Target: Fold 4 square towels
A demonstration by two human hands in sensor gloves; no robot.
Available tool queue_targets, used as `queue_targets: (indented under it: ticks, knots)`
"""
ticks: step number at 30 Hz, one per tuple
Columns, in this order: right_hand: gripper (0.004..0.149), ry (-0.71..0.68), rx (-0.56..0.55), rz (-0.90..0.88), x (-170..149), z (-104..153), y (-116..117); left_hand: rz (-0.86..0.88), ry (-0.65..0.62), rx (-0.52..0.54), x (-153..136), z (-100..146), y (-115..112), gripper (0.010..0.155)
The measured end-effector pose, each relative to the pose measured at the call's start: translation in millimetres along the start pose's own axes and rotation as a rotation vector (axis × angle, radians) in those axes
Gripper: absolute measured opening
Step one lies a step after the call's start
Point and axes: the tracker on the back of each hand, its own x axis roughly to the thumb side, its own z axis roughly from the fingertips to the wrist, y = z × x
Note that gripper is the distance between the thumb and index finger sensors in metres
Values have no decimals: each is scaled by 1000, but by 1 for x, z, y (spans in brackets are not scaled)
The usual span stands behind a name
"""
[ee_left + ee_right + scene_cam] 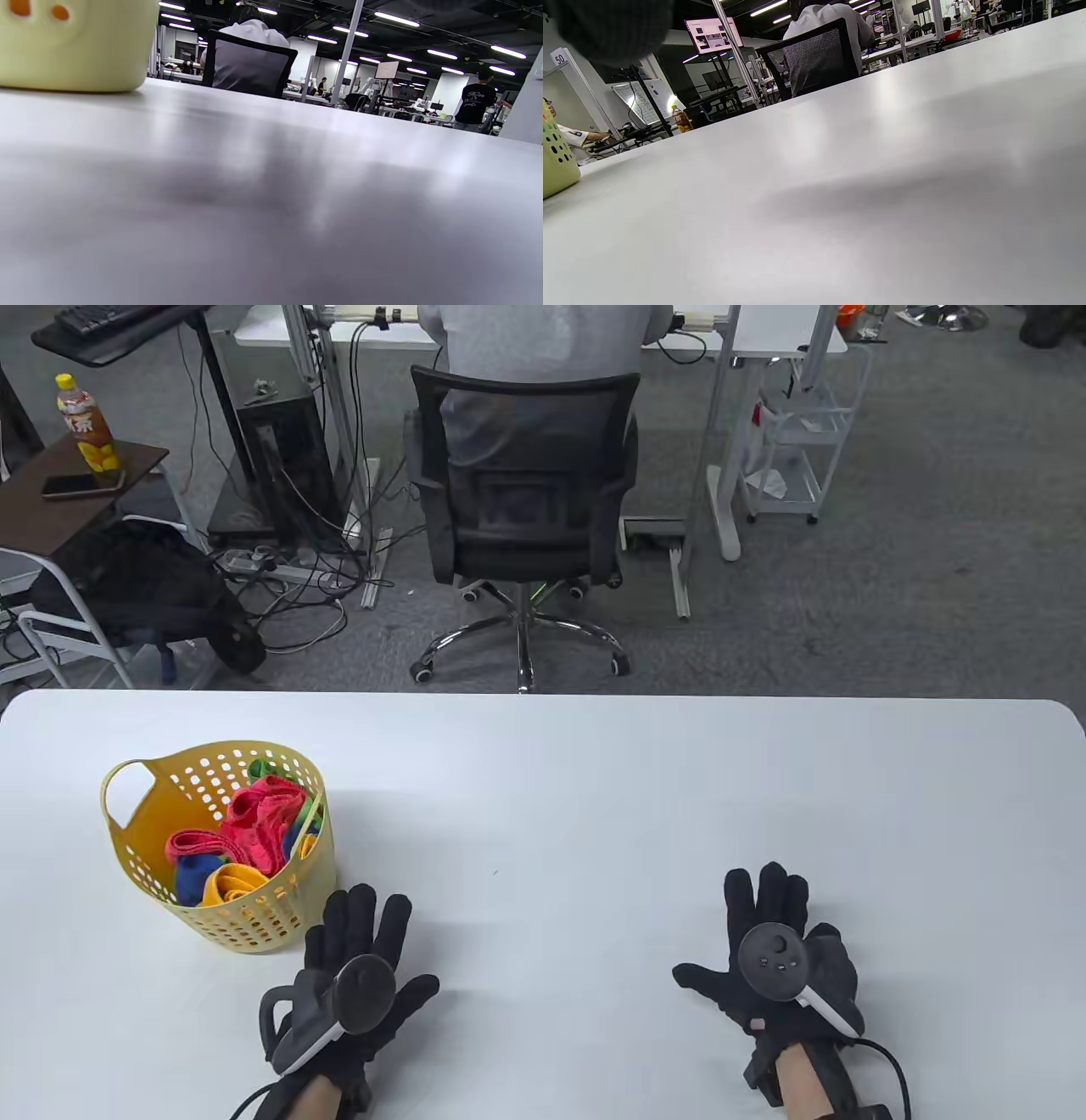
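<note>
Towels [254, 836] are all bunched in the yellow basket [127, 823] on my left side of the table [594, 780], red one on top, blue, orange and a bit of green under it; none is out or folded yet, so I read the task as not begun. Left hand [352, 984] lies flat, palm down, fingers spread wide, holding nothing, just beside the basket's near wall (probably parked there because it's the closer one for the first grab). Right hand [776, 959] lies the same way, flat and spread, nothing in it, well apart from the basket over bare tabletop, which I'd guess is where the folding gets done. Left wrist view shows the basket wall [76, 42] close up at top left and blurred table below; no fingers in frame. Right wrist view shows a dark glove blur at the top left corner and the basket edge [555, 161] far left. Next move, as I judge it: left hand lifts into the basket and pinches the red towel.
</note>
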Motion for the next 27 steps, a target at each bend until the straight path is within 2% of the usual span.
queue_targets:
  ticks: [6, 12, 14, 16, 18, 20, 22, 23, 25, 27]
  knots:
    - [113, -31, -10, 15, 9, 2, -1, -4, -15, -8, 5, 2, -2, 93]
    - [113, -16, -2, 9, 4, 1, 0, 12, -29, -46, 7, -1, -8, 93]
    - [113, -9, 1, -1, 1, 0, 1, 29, -61, -34, 13, 2, -2, 93]
    - [113, -2, 12, -14, -2, -1, 3, 68, -105, 11, 24, 9, 12, 92]
    - [113, 5, 22, -19, -4, -1, 3, 142, -153, 112, 35, 23, 42, 89]
    - [112, 4, 9, -33, -6, -1, 1, 269, -144, 310, 39, 49, 91, 86]
    - [112, -2, -1, -58, -7, 0, -2, 374, -105, 426, 34, 65, 132, 82]
    - [112, -4, -2, -71, -8, 1, -3, 392, -88, 455, 30, 69, 150, 80]
    - [112, -10, 2, -98, -9, 0, -4, 311, 23, 444, 10, 65, 197, 80]
    - [111, -10, 5, -99, -9, -1, -5, 180, 152, 403, -10, 49, 224, 80]
